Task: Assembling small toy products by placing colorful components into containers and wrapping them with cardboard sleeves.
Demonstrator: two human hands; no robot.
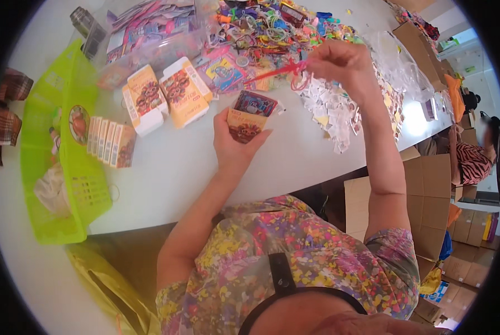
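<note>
My left hand (231,149) is closed around a small orange printed box (244,124), held upright a little above the white table. A dark, colourful card or packet (254,104) shows at the box's upper end. Raised over the table to the right, my right hand (342,67) pinches a thin red trinket (283,71) with pinkish-red strands dangling from it. What exact kind of trinket it is I cannot tell. Beyond both hands spreads a heap of small colourful trinkets (275,33). Flat printed card packets (223,72) lie between that heap and the box.
Two larger orange boxes (186,92) and a row of several small boxes (111,142) stand left of my left hand. Further left is a green plastic basket (65,190). A clear bin (149,44) holds packets. Small white pieces (328,114) lie below my right hand.
</note>
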